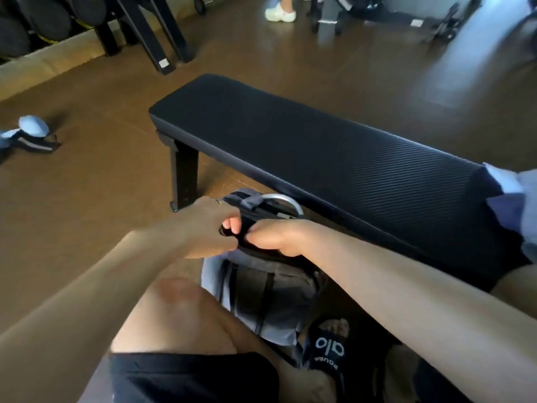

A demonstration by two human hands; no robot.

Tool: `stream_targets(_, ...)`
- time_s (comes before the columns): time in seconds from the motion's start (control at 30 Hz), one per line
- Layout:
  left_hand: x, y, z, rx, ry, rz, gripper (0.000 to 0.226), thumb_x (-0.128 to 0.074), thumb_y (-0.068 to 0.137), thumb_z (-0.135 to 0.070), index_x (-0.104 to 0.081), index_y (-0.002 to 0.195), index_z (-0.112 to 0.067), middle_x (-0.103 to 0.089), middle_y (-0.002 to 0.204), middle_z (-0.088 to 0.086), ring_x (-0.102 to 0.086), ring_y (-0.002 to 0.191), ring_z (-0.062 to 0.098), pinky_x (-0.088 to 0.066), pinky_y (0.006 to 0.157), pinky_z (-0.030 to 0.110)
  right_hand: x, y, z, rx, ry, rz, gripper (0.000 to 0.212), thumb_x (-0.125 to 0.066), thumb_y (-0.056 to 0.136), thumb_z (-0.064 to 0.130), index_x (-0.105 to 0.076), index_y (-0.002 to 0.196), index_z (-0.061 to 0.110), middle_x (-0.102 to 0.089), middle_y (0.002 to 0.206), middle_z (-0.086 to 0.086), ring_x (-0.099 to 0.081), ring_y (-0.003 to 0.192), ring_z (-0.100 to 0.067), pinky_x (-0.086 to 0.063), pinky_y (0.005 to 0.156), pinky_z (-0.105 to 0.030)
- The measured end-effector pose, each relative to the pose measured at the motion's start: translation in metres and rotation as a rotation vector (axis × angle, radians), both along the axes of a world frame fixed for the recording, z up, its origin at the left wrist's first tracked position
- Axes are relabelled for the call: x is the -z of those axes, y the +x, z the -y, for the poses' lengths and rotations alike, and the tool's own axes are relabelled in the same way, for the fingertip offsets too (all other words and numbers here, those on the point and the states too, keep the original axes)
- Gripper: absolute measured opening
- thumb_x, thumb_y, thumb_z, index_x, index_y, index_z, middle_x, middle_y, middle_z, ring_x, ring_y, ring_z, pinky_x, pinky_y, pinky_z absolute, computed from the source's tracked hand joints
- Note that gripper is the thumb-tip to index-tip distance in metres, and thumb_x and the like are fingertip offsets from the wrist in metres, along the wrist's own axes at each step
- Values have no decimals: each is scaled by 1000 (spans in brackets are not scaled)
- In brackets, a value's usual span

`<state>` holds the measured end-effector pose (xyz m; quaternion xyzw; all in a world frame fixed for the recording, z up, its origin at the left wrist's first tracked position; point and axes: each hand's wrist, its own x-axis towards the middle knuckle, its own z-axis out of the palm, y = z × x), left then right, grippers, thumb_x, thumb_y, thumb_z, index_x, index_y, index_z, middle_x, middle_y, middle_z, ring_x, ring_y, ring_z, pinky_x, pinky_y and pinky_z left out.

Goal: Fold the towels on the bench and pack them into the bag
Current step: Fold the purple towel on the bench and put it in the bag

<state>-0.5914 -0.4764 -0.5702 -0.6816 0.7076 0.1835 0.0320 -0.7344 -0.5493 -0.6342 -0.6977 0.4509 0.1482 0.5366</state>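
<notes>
A brown gym floor (87,199) is carrying a black ribbed padded bench (305,146); beside it, both hands, left hand (209,228) and right hand (279,237), are gripping the grey fabric backpack's (261,292) dark top edge.

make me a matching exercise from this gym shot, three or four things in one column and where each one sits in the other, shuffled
Things:
1. grey fabric backpack
2. long black padded bench
3. white clog shoe
4. black slide sandal

Places:
a. far floor, top of view
b. on a foot, bottom of view
c. on the floor beside the bench, both hands gripping its top
d. across the middle of the view

Pairs: 1-c, 2-d, 3-a, 4-b
</notes>
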Motion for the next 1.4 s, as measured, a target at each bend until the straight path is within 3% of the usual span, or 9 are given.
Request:
stream_targets(0.13, -35, -48, 43, -57, -236, -258, 6, -64, 88, -14, -64, 87, -20, -65, 86, -7, -61, 89, 15, -41, 70, 18, -48, -72, 30, 206, 184, 280, 39, -38, 107, 14, -47, 139, -8, -63, 120, -21, -66, 102, -32, -54, 81, -27)
stream_targets(0.23, -44, -113, 73, 27, -277, -366, 8, -64, 86, -16, -61, 85, -24, -66, 86, -6, -62, 86, 14, -48, 78, 30, -95, -147, 43, 473, -319, 190, 25, -49, 97, 6, -63, 117, 2, -71, 97, -13, -70, 81, -26, -60, 65, -30)
stream_targets(0.37, -41, -212, 96, 269, -180, -389, 8, -67, 88, -24, -61, 93, -24, -64, 92, -9, -61, 91, 14, -53, 87, 38, -116, -254, 41, 672, -909, -160, 20, -53, 85, 10, -61, 102, 17, -66, 102, -6, -62, 93, -29, -54, 80, -40)
stream_targets(0.63, -20, -347, 110, 505, -88, -515, 38, -74, 89, -34, -60, 124, -26, -62, 110, -8, -61, 99, 12, -50, 87, 26, -94, -386, 12, 652, -1228, -753, 40, -56, 83, 26, -56, 123, 16, -56, 120, -15, -49, 114, -37, -38, 93, -44)
stream_targets(0.77, -11, -392, 115, 437, 3, -644, 56, -77, 85, -45, -56, 134, -27, -60, 117, -8, -58, 103, 7, -50, 92, 26, -89, -423, 8, 724, -1069, -846, 51, -58, 82, 34, -50, 132, 22, -48, 131, -18, -37, 129, -40, -28, 109, -51)
stream_targets(1.0, 7, -431, 114, 403, -76, -609, 20, -77, 82, -37, -66, 93, -23, -69, 91, -5, -63, 84, 10, -51, 71, 27, -91, -443, 14, 853, -1197, -517, 14, -55, 88, 17, -63, 99, 16, -57, 102, -10, -56, 99, -33, -37, 72, -35)
stream_targets(1.17, -5, -424, 122, 265, 13, -900, 9, -57, 94, -15, -56, 86, -10, -58, 74, -4, -51, 68, 10, -44, 65, 26, -107, -424, 17, 1038, -1380, -90, 13, -58, 89, 19, -62, 101, 16, -61, 89, -4, -57, 79, -23, -44, 70, -34)
stream_targets(1.27, -28, -414, 132, 88, 79, -1162, 11, -49, 94, -12, -50, 83, -11, -49, 67, -1, -47, 63, 16, -39, 56, 30, -117, -405, 21, 1266, -1204, 272, 6, -61, 92, 19, -63, 97, 18, -65, 80, -1, -60, 75, -12, -45, 70, -19)
stream_targets(1.4, -48, -391, 154, -125, 77, -1298, 12, -49, 88, -13, -53, 92, -1, -51, 81, 10, -48, 70, 19, -39, 57, 30, -130, -396, 35, 1415, -1020, 450, 7, -60, 93, 23, -66, 97, 24, -66, 80, 14, -59, 74, 2, -43, 71, -15)
